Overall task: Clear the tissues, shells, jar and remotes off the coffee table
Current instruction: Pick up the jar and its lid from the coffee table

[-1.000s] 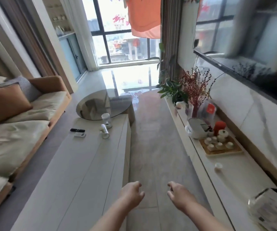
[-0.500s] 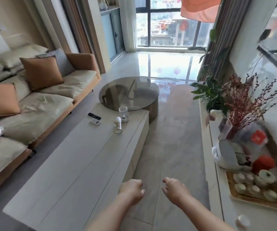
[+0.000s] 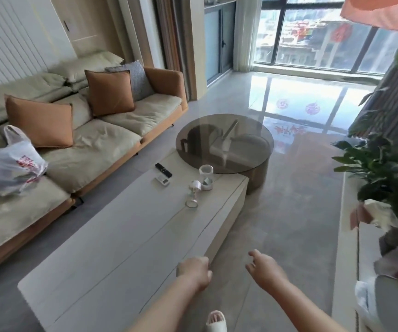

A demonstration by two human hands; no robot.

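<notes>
A long pale coffee table (image 3: 112,248) is stretching away from the viewer, and all the task's things are sitting near its far end. A black remote (image 3: 163,170) is lying close to the far left edge, with a small white remote (image 3: 162,181) just beside it on the near side. Toward the far right corner a clear jar (image 3: 206,176) is standing upright, and a small glass piece (image 3: 194,193) is lying on its side just next to it, its round rim pointing toward the near end. Tissues and shells are not showing clearly on the tabletop. A round dark glass table (image 3: 224,142) is overlapping the far end of the coffee table. The left hand (image 3: 194,271) is hanging over the near right edge of the tabletop, fingers curled loosely inward and holding nothing. The right hand (image 3: 265,268) is hovering beyond that edge, above the floor, fingers spread a little and empty. Both hands are well apart from the jar and remotes. A white slipper (image 3: 216,323) is showing at the bottom edge. A plastic bag (image 3: 9,164) is resting on the sofa (image 3: 92,144) along the table's left side.
</notes>
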